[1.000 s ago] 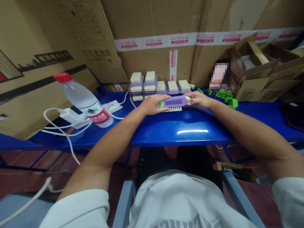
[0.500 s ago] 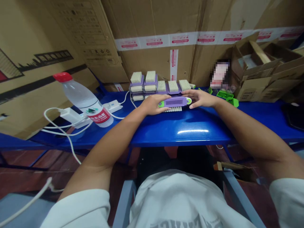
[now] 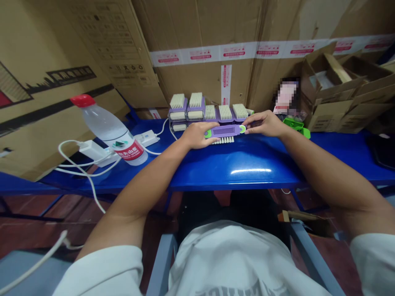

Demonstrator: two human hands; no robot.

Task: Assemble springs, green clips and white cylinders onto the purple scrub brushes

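Observation:
A purple brush (image 3: 226, 131) with green ends and pale bristles hangs level over the table, bristles facing down. My left hand (image 3: 198, 135) grips its left end, thumb in front and fingers behind. At the right green end, the thumb and fingers of my right hand (image 3: 263, 123) are pinched together against the brush. Just behind stand several like brushes, bristles up, among them one with a purple body (image 3: 225, 112) and another at the right (image 3: 240, 111). Two more (image 3: 196, 100) sit farther left, on top of other brushes with pale bristles.
On the blue table (image 3: 216, 172), a water bottle (image 3: 111, 129) leans at left beside white adapters (image 3: 93, 150) and cables. Green plastic parts (image 3: 296, 126) lie right of my hand, in front of open cardboard boxes (image 3: 330, 111). Large cardboard (image 3: 200, 24) walls the back.
My right hand's fingers have drawn together from a wider spread and closed on the brush's right end. The brush has shifted slightly left. My left hand keeps its grip.

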